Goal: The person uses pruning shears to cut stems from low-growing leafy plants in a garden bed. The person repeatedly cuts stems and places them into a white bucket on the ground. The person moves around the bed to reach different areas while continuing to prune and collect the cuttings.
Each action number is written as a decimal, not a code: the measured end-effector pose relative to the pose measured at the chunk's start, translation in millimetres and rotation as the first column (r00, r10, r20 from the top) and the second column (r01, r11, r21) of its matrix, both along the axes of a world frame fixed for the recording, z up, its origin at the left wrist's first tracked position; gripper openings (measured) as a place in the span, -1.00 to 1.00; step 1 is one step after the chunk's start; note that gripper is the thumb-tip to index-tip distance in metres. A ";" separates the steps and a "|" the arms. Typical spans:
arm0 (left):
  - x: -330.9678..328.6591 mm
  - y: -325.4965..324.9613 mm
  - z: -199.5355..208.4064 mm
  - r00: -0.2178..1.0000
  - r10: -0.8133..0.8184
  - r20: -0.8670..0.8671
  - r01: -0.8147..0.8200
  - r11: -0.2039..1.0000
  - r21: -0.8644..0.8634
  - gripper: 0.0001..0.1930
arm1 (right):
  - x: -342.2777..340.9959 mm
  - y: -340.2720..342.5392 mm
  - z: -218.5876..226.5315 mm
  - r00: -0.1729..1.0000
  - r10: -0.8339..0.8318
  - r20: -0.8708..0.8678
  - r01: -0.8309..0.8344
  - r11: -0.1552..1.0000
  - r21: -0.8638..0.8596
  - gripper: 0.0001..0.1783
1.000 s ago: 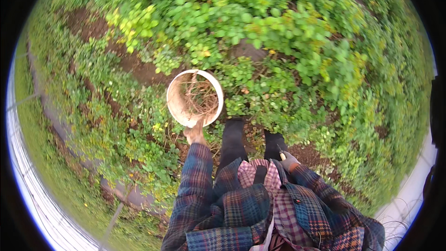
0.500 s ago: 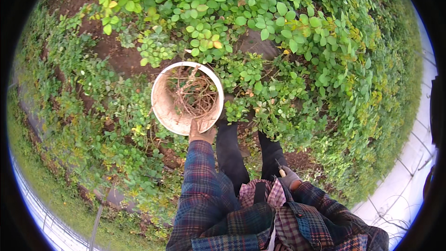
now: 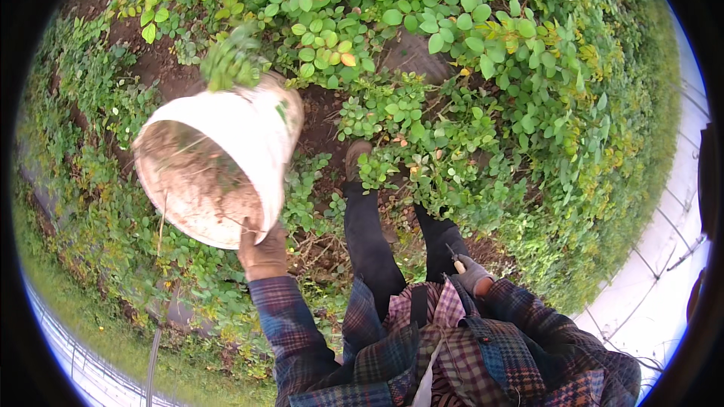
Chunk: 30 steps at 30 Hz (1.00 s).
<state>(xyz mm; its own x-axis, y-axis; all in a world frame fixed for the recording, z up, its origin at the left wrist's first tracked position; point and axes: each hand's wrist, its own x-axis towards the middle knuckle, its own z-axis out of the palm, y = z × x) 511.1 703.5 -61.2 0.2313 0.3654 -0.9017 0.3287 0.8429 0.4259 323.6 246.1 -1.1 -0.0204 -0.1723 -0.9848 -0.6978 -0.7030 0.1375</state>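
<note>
My left hand (image 3: 262, 251) is closed on the rim of a white bucket (image 3: 253, 132). The bucket lies tipped far over on its side in the air, its mouth turned toward the lower left. Its inner wall is soiled brown, and a few thin stems show inside; the deepest part is shaded. A thin dry twig (image 3: 162, 220) hangs by the lower rim. Low at my right side, my gloved right hand (image 3: 472, 274) is wrapped round a small tool (image 3: 458, 264) with a pale handle and a thin dark metal end.
Leafy bushes (image 3: 452, 22) spread in front and to the right. Cut stems (image 3: 309, 252) and bare soil (image 3: 154, 68) show among low plants. My dark-clad legs (image 3: 369, 234) stand between the plants, close to branches. A pale covered strip (image 3: 648, 256) runs along the far right.
My left hand has swung the bucket leftward and tipped it from upright onto its side. The heap of twigs seen inside before no longer shows. My right hand has hardly moved.
</note>
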 end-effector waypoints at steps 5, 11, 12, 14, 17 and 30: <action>78.6 58.8 2.9 0.978 0.199 0.065 -0.201 0.979 0.037 -0.62 | 6.0 0.8 3.4 1.000 0.022 -0.021 -0.023 1.000 -0.021 -0.12; 208.6 78.2 -85.4 0.931 0.302 0.205 -0.287 0.952 -0.103 -0.50 | 0.8 -0.9 5.0 0.999 -0.014 -0.041 0.012 0.998 -0.057 -0.13; 220.9 80.8 -104.2 0.901 0.369 0.229 -0.316 0.919 -0.236 -0.47 | -2.0 -0.3 5.1 0.998 -0.015 -0.059 0.012 0.998 -0.054 -0.13; 234.3 83.7 -139.0 0.831 0.534 0.157 -0.446 0.808 -0.385 -0.38 | -5.8 1.9 5.5 1.000 -0.019 -0.011 0.018 0.997 -0.074 -0.14; 228.4 81.4 -160.6 0.811 0.584 0.019 -0.432 0.621 -0.654 -0.22 | 6.1 11.1 3.3 0.986 -0.058 0.159 0.081 0.987 -0.142 -0.15; 29.7 -169.3 -23.1 0.850 -0.508 0.139 0.514 0.858 -0.003 -0.66 | 365.2 35.0 -100.4 0.726 0.052 0.686 -0.011 0.998 -0.064 -0.27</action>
